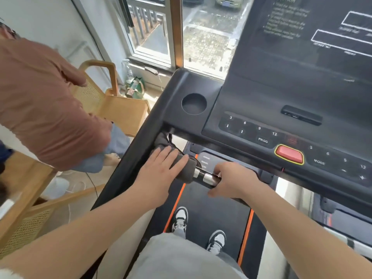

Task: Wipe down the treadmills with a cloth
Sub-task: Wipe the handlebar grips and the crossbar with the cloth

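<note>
I stand on the belt of a black treadmill point(251, 109) with its console ahead of me. A dark grey cloth point(186, 168) is wrapped over the left part of the front handlebar point(205, 177). My left hand point(161, 170) lies flat on the cloth with fingers straight, pressing it onto the bar. My right hand point(231, 179) grips the bar's chrome and black section just right of the cloth, fingers curled around it. Part of the cloth trails up toward the left arm of the console point(163, 138).
A person in a brown top point(44, 105) stands close at the left, beside wooden cane chairs point(120, 105). A round cup holder point(193, 103) and a red stop button point(288, 154) sit on the console. A window lies ahead. My shoes point(180, 219) stand on the belt.
</note>
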`<state>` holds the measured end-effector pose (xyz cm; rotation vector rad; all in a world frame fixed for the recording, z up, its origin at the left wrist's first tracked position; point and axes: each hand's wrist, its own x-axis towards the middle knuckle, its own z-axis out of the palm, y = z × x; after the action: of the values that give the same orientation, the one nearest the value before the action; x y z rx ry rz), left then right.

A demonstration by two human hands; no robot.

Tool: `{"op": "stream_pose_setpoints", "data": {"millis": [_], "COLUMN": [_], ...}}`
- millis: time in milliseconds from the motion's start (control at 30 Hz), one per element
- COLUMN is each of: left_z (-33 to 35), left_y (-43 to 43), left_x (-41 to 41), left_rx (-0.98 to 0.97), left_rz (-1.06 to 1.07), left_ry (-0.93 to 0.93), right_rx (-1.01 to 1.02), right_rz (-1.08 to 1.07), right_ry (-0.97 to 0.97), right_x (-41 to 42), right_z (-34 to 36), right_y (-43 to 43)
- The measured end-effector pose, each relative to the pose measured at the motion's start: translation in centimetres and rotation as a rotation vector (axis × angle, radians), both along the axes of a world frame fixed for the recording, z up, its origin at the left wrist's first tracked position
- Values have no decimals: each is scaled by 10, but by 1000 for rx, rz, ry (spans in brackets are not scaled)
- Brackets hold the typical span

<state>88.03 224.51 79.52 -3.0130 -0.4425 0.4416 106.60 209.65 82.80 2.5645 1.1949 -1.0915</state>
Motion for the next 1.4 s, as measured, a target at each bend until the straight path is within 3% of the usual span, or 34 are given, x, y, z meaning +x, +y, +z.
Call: {"op": "stream_pose_setpoints", "data": {"millis": [67, 233, 367, 467, 533, 600, 767, 833, 1100, 1200, 1300, 1400], "left_z": [-11, -26, 5, 19, 21, 15, -45, -49, 16, 16, 7, -27], "left_y": [3, 11, 33, 53, 53, 45, 21, 18, 52, 56, 46, 26], "left_x": [2, 34, 68, 100, 108, 94, 42, 42, 103, 115, 92, 49], "left_rx": [36, 135, -71, -311, -354, -268, 135, 126, -303, -466, -305, 23], "left_rz": [17, -6, -80, 10, 42, -4, -92, -84, -126, 21, -44, -162], "left_ry": [63, -64, 255, 614, 693, 545, -275, -364, 636, 786, 535, -117], "right_rx": [28, 55, 55, 41, 43, 49, 66, 66, 66, 111, 67, -53], "right_rz": [17, 0, -1, 3, 7, 16, -7, -20, -31, -55, -93, -76], "right_ry": [4, -3, -17, -31, -34, -41, -31, -34, -19, -18, 16, -61], "right_x": [-1, -2, -2, -4, -4, -3, -2, -3, -2, -3, 5, 14], "right_z": [1, -3, 0, -1, -3, -4, -5, -7, -10, -11, -8, -9], "right_y": [12, 20, 20, 24, 23, 22, 17, 17, 17, 4, -21, -42]}}
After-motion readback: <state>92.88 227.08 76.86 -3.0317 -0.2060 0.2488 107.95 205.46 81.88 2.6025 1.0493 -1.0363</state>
